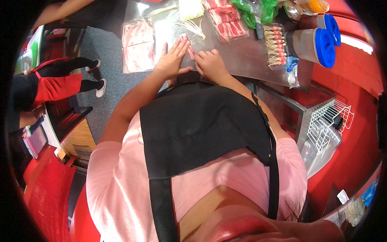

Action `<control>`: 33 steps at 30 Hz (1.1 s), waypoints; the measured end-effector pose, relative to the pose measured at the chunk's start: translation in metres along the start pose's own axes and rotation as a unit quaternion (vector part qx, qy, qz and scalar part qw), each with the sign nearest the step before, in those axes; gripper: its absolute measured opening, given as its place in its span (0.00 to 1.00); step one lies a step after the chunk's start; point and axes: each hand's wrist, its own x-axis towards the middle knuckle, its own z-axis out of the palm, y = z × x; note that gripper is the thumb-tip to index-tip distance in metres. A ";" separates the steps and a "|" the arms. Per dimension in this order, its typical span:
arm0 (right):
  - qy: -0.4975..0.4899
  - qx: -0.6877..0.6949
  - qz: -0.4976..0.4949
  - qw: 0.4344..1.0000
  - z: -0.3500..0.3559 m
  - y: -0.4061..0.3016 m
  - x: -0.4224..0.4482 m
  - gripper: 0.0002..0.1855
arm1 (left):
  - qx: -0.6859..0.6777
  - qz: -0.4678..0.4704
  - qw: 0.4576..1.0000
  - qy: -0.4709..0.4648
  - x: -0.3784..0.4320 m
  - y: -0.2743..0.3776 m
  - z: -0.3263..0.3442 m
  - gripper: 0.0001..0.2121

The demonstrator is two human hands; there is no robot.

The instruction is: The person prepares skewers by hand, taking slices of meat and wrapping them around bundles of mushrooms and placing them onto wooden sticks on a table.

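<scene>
My left hand [173,59] lies flat on the metal table, its fingers stretched out over and beside a thin strip of streaky raw meat [191,52]. At the strip's near end, my right hand [213,65] has its fingers curled, with the fingertips close to the meat; whether they pinch it is hidden. Just beyond both hands are loose enoki mushrooms [193,27], and a larger enoki bunch [191,9] lies farther back. A pack of sliced meat [138,45] sits left of my left hand. Another sliced-meat pack [225,21] lies beyond my right hand.
To the right are a tray of skewered meat rolls [275,45], a dark-handled tool [259,29], a green plastic bag [269,10] and blue-lidded containers [325,48]. A wire rack [329,121] hangs low right. A person in a red apron [57,87] stands left; another arm [65,10] reaches in.
</scene>
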 end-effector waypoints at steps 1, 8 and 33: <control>-0.010 0.004 0.001 1.000 0.000 0.000 0.000 0.10 | -0.011 0.011 1.000 0.016 -0.001 -0.001 0.001 0.48; 0.017 0.015 0.011 1.000 -0.002 0.001 0.000 0.09 | -0.005 0.004 1.000 0.005 0.006 0.003 -0.009 0.47; 0.061 0.139 0.013 0.988 0.008 0.024 -0.013 0.33 | 0.011 0.015 0.999 0.049 0.006 -0.006 0.017 0.47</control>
